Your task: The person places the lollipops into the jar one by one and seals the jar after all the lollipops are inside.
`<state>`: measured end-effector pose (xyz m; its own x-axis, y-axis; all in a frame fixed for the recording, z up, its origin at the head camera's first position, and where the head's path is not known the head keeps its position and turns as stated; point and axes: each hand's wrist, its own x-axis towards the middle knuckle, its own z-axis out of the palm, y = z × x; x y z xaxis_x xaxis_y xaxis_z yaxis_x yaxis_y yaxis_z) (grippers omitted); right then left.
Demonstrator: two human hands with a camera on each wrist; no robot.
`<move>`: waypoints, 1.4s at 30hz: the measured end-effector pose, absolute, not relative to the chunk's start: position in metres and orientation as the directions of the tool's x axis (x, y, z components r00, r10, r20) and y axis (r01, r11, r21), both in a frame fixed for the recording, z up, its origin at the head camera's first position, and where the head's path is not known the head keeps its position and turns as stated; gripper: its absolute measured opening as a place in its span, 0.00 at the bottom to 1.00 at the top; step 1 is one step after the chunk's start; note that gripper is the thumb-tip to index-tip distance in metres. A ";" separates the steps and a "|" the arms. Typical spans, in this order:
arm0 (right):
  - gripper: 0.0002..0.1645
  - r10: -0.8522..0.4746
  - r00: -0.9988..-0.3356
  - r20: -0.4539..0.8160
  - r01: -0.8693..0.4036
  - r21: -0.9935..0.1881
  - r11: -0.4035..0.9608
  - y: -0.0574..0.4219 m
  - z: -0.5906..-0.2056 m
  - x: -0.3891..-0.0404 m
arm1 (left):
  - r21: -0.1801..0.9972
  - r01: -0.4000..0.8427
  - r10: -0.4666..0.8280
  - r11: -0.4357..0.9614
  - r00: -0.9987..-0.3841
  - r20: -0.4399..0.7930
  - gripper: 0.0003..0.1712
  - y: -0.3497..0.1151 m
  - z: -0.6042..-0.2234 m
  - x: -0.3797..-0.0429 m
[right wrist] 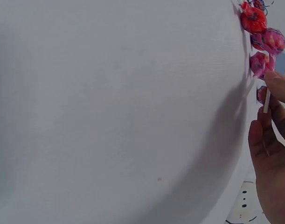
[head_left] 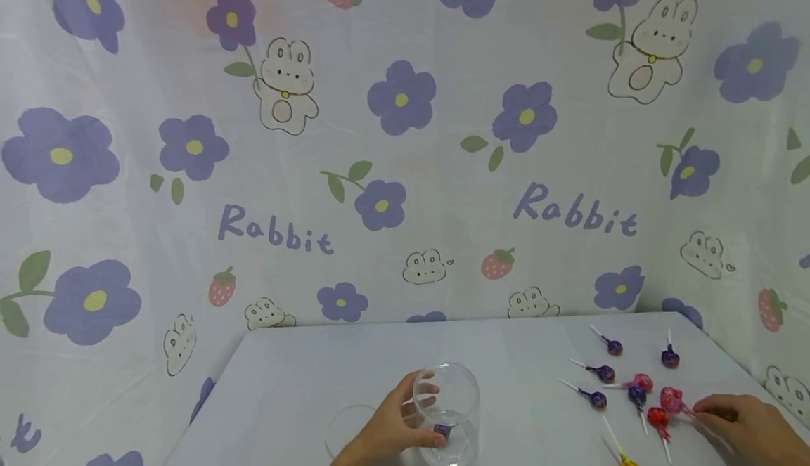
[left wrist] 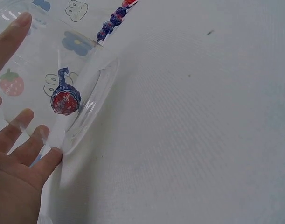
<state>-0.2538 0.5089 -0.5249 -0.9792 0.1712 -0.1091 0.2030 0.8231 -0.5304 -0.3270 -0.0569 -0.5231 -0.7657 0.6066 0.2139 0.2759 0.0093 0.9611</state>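
My left hand (head_left: 399,424) holds a clear, round plastic jar (head_left: 467,403), thumb on the near side and fingers on the far side. Inside it lies one purple-and-red wrapped lollipop (left wrist: 66,100), its stick end up in the left wrist view. At the right of the table, my right hand (head_left: 753,420) pinches the stick of a pink lollipop (head_left: 672,400) between thumb and forefinger. Right beside that candy are a red lollipop (head_left: 658,418) and a dark purple one (head_left: 637,397).
More lollipops lie scattered at the right: a pink one (head_left: 642,382), several purple ones such as this far one (head_left: 671,358), and a yellow one (head_left: 626,460) at the frame's bottom edge. Left of the jar sits a clear round disc (head_left: 328,429). A printed curtain (head_left: 443,171) encloses the white table (head_left: 304,360).
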 end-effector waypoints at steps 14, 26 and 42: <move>0.12 0.075 -0.997 0.008 0.056 -0.590 0.805 0.492 -0.482 -0.273 | 0.965 0.262 0.613 -0.001 -0.763 0.208 0.51 -0.057 -0.522 -0.327; 0.14 -0.013 -0.996 0.086 -0.064 -0.625 0.778 0.452 -0.453 -0.284 | 0.968 0.251 0.611 -0.008 -0.765 0.204 0.50 -0.056 -0.527 -0.331; 0.08 -0.194 -0.959 0.204 -0.281 -0.643 0.712 0.389 -0.429 -0.299 | 0.964 0.265 0.612 -0.002 -0.763 0.210 0.50 -0.056 -0.528 -0.331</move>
<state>-0.2989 0.3887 -0.4292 -0.9595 -0.1941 0.2043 -0.2811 0.7122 -0.6432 -0.3307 -0.0563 -0.5276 -0.7626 0.6116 0.2105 0.2646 -0.0020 0.9644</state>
